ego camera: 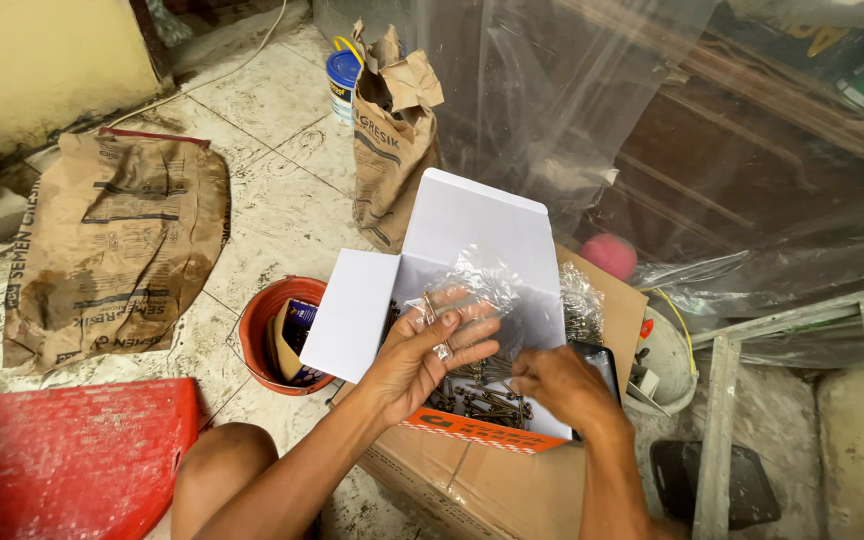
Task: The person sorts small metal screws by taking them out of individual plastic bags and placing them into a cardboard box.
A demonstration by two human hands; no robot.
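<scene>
The left hand [422,355] pinches a clear plastic bag [472,285] above the open white box [472,300] of dark screws [477,398]. At its 3 o'clock, the right hand [557,385] reaches in, fingers curled; its grip is unclear. Many screws remain inside.

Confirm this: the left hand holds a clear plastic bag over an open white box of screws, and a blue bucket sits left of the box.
One detail is wrong: the bucket is red-orange, not blue. The head view shows it left of the box, with the left hand holding the bag over the screws.
</scene>
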